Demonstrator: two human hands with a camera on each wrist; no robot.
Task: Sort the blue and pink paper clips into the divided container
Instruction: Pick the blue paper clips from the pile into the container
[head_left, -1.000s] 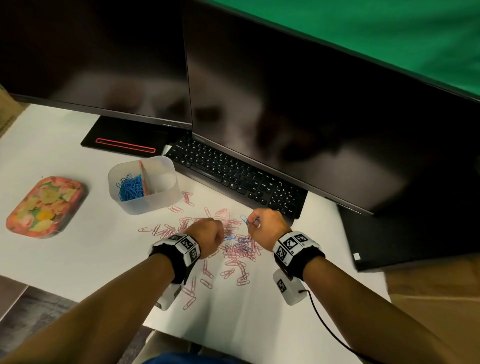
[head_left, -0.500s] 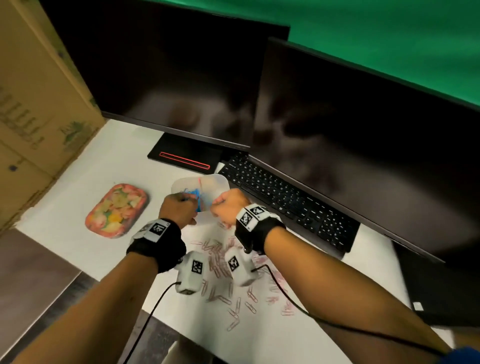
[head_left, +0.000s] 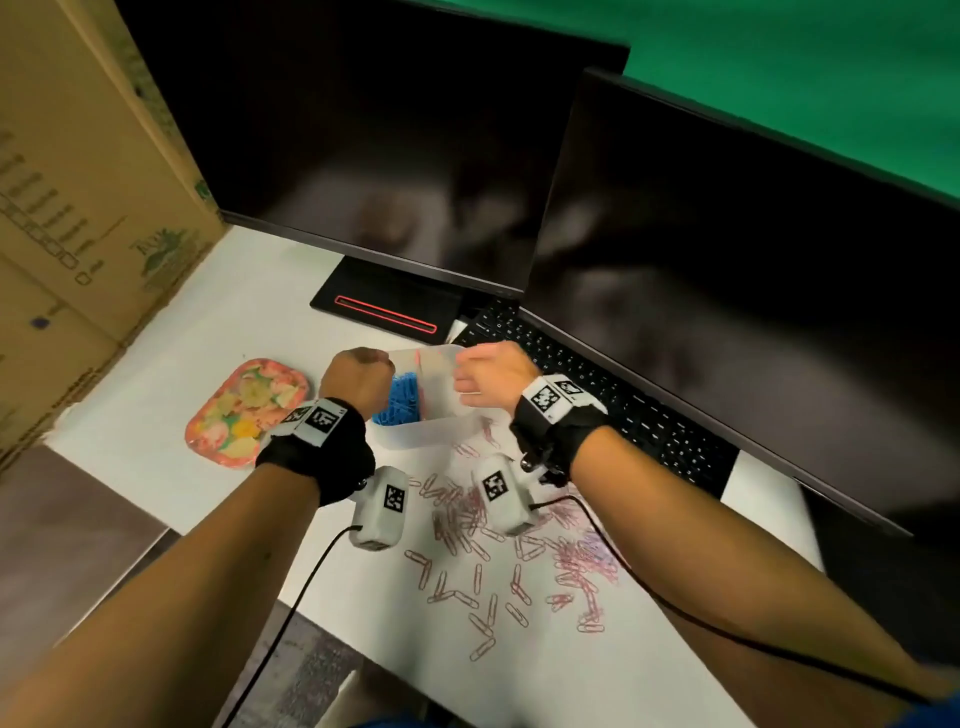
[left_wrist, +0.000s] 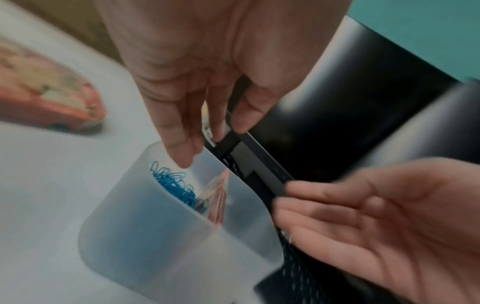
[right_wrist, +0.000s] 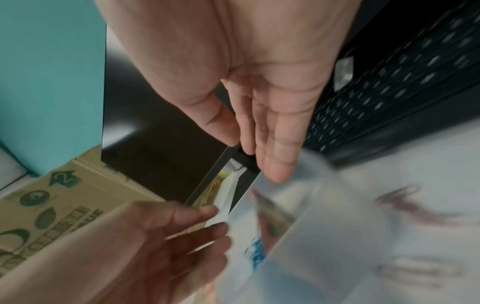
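A: Translucent plastic, divided container (head_left: 426, 434), on the white desk (head_left: 156, 415) between floral tin (head_left: 247, 410) and keyboard (head_left: 597, 395). Blue paper clips (head_left: 397, 402) heaped in its left compartment. Right compartment?

B: No clips visible there, though the wrist views are blurred. Reddish divider (left_wrist: 221, 195) between the two halves, nothing more readable.

A: Hands?

B: Left hand (left_wrist: 187, 86) over the blue side, fingers hanging straight down and loose, fingertip (left_wrist: 182, 158) just above the rim, holding nothing visible. Right hand (right_wrist: 262, 107) over the other side, palm flat, fingers extended, also holding nothing visible. Looks like a fist for the left in the head view, but left wrist view clearer: relaxed.

A: Progress?

B: Roughly halfway, at a guess. Blue mostly binned; cannot rule out a stray blue in the heap. Pink paper clips (head_left: 498, 561) all out on the desk, spread thick near the container and thinner toward the near edge, partly under the wrist cameras.

A: Left to do?

B: Whole pink lot into the right compartment. Plenty of pinching ahead; tangled clips likely to come up in clumps.
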